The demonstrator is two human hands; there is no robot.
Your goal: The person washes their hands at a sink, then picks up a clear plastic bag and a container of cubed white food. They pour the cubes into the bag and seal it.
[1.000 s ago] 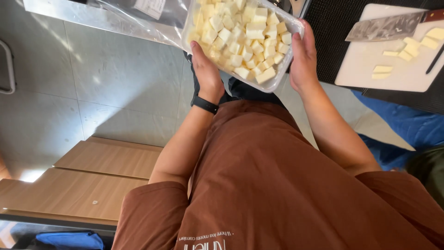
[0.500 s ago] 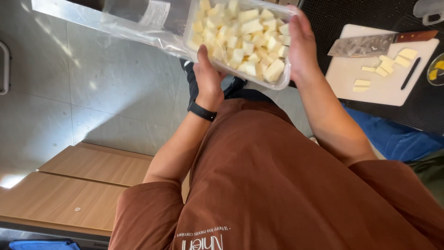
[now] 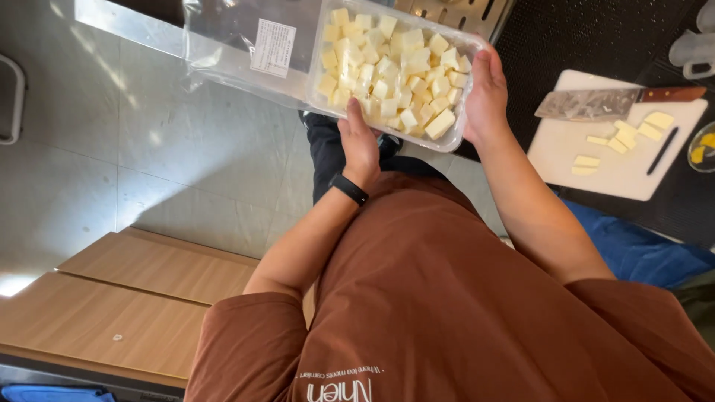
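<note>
A clear plastic tray (image 3: 463,132) filled with several pale yellow cubes (image 3: 387,74) is held up in front of me. My left hand (image 3: 360,140) supports it from underneath, a black band on that wrist. My right hand (image 3: 488,93) grips the tray's right rim. A clear plastic bag (image 3: 238,45) with a white label hangs off the tray's left side.
A white cutting board (image 3: 618,167) lies at right on a black mat, with a cleaver (image 3: 596,104), a dark-handled tool (image 3: 663,149) and a few pale slices (image 3: 625,138). Blue cloth (image 3: 640,249) lies below it. Wooden boxes (image 3: 126,298) sit lower left on a grey tiled floor.
The tray with the bag has shifted right and lower in view between my hands. The cutting board now sits lower in the frame.
</note>
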